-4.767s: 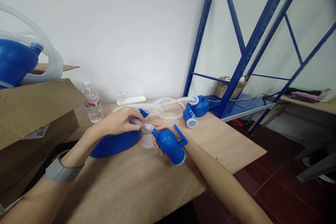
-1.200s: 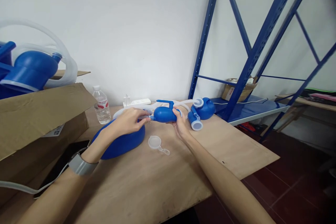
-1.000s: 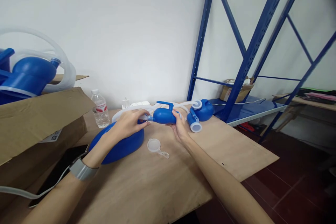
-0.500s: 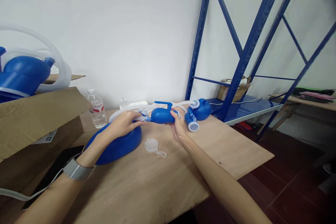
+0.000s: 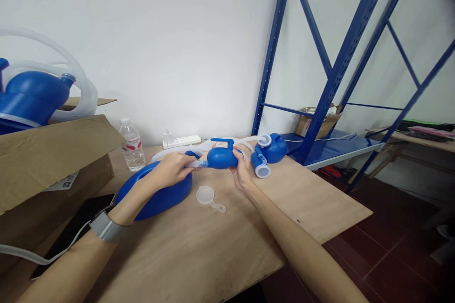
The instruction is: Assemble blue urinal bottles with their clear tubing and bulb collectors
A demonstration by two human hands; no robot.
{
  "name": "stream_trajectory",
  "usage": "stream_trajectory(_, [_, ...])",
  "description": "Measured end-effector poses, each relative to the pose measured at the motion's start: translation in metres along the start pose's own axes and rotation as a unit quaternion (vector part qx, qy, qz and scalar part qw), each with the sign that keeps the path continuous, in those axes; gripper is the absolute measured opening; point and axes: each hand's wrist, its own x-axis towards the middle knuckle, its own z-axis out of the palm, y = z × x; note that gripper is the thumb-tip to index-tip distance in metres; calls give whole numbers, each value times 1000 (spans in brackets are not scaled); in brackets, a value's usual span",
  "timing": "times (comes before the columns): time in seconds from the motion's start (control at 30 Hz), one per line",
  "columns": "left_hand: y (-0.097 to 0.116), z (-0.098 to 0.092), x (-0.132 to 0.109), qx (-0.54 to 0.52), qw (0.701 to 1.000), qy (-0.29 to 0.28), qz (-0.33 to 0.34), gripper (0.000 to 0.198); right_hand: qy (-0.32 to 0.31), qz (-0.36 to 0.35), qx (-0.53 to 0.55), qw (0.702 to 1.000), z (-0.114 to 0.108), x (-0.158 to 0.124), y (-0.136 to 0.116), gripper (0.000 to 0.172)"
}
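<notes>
My right hand (image 5: 242,170) is wrapped round a blue plastic urinal cup (image 5: 220,158) with a handle on top, held sideways above the table. At the cup's narrow left end, my left hand (image 5: 175,168) grips a clear hose (image 5: 195,164), its fingers closed; the hose end meets the cup's neck. Below the left wrist lies a large blue bottle (image 5: 163,199), partly covered by that arm. A translucent round cap with a strap (image 5: 206,195) rests flat on the table in front. To the right are another blue cup (image 5: 261,164) and a blue bottle (image 5: 275,148).
On the left, an open cardboard box (image 5: 60,156) has blue bottles and coiled hose on it. A water bottle (image 5: 131,146) and a white power strip (image 5: 182,141) stand by the wall. A dark flat device (image 5: 76,227) lies near the left arm. Blue metal shelving (image 5: 329,80) rises at right.
My left hand has shifted slightly down on the hose, which now lines up straighter with the cup's neck. The right hand keeps its hold, and the view has moved a little.
</notes>
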Motion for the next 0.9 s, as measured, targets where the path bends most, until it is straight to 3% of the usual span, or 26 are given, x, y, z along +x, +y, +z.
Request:
stream_trajectory(0.3, [11,0,1,-29,999,11,-17,17,7,-30,-11,999,5,-7,-6,34])
stream_trajectory(0.43, [15,-2,1,-35,999,-6,-31,15,-3,-143,-107,984,4,-11,-19,30])
stream_trajectory(0.6, [17,-5,2,-25,999,-1,-32,21,-2,-317,-236,919,2,-20,-40,27])
stream_trajectory(0.7, [18,-8,3,-57,998,-2,-28,29,5,-352,-240,905,3,-24,-43,27])
stream_trajectory(0.9, [25,-15,3,-209,971,-94,-66,37,14,-361,-238,901,7,-31,-41,23])
